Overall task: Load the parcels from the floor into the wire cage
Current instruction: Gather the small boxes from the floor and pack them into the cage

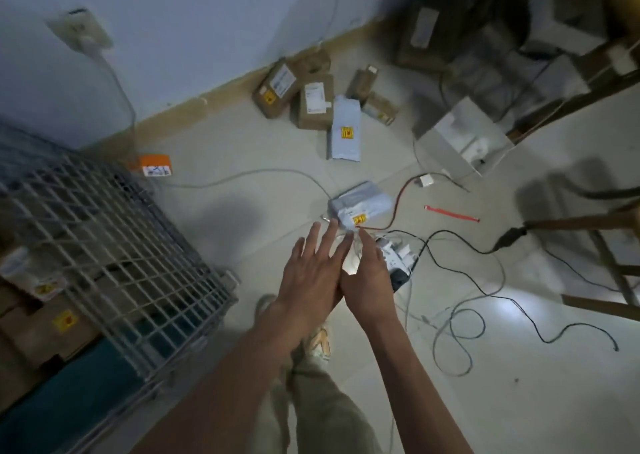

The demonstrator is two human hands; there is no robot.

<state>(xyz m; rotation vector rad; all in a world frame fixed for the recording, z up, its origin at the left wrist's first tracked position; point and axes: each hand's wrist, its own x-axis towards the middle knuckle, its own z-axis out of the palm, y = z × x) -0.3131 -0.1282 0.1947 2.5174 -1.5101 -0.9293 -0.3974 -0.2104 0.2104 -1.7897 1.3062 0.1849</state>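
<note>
Both the left hand (pixel 311 273) and right hand (pixel 367 280) are extended with fingers spread and empty, fingertips near the grey bagged parcel (pixel 360 207) lying on the floor (pixel 242 218), right of the wire cage (pixel 114 245).

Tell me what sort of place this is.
Probably a back room or small parcel depot used for sorting deliveries: labelled cardboard boxes and grey mailers lie on the tiled floor, a wire cage holds more boxes, and cables trail about.

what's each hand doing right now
Left hand: open, fingers spread, holding nothing.
Right hand: open, holding nothing, reaching toward the grey parcel.
</note>
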